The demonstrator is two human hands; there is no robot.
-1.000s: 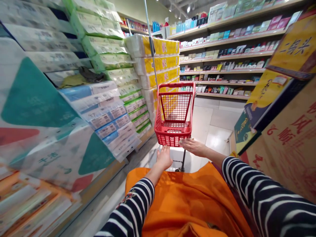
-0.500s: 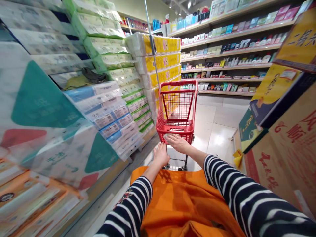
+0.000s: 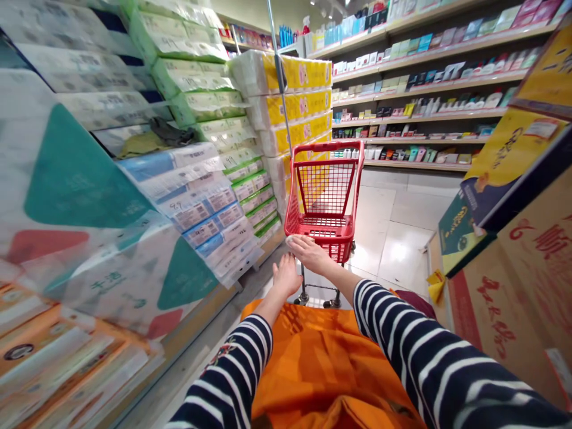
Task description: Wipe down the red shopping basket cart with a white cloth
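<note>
A red shopping cart [image 3: 325, 196] with a mesh basket on dark legs and wheels stands in front of me, with no goods visible in its basket. My right hand [image 3: 307, 250] reaches across to the cart's near left corner. Its fingers lie stretched out, and a small whitish patch shows at the fingertips; what it is I cannot make out. Just below and to the left is my left hand [image 3: 287, 276], back upward and fingers apart, its tips close to the right hand. Nothing shows in the left hand.
Stacked tissue packs [image 3: 196, 196] line the left side, with yellow-and-white paper packs [image 3: 295, 89] behind them. Shelves of small boxes and bottles [image 3: 429, 107] run along the back right. Cardboard cartons [image 3: 513, 292] stand close on my right, and pale floor tiles [image 3: 375, 208] lie beyond the cart.
Both hands have shifted left relative to the cart. My right hand has slid from the basket's near lower edge to its left corner. The cart sits slightly further right in view.
</note>
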